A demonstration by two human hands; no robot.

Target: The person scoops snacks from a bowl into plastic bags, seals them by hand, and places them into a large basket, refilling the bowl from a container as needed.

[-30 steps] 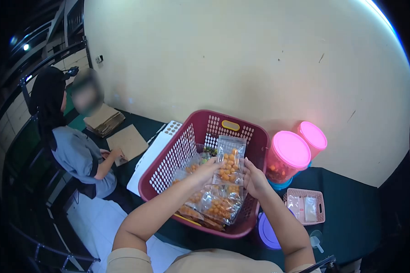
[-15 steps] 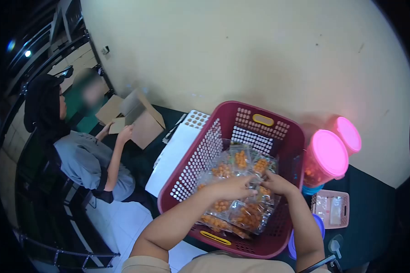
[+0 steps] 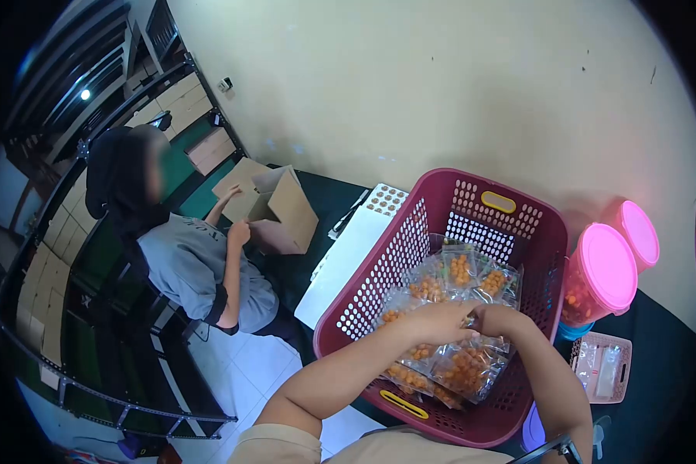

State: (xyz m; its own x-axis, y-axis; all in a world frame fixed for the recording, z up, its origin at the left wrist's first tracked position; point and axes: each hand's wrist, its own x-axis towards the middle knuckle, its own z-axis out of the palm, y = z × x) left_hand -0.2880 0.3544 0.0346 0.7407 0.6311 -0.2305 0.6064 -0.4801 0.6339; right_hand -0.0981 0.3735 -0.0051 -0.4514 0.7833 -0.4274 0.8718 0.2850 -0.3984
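A maroon plastic laundry basket (image 3: 545,240) with yellow handles stands in front of me. Clear packets of round orange snacks (image 3: 469,373) are heaped inside it. My left hand (image 3: 443,322) reaches over the heap from the left, its fingers drawn together. From the other side, my right hand (image 3: 498,319) meets it with bent fingers, and the two touch at the fingertips. Both are closed just above the packets. What lies between the fingers is hidden by the hands.
At left, a co-worker (image 3: 201,267) handles an open cardboard box (image 3: 290,220). White sheets (image 3: 348,259), one with round stickers, lie beside the basket. Pink-lidded tubs (image 3: 607,267), a small pink tray (image 3: 622,379) with plastic bags and a clear scoop (image 3: 600,433) are at right.
My view has shifted, so everything sits further right. My hands have come together, the right one curling in towards the left. The co-worker's hands and box have changed position.
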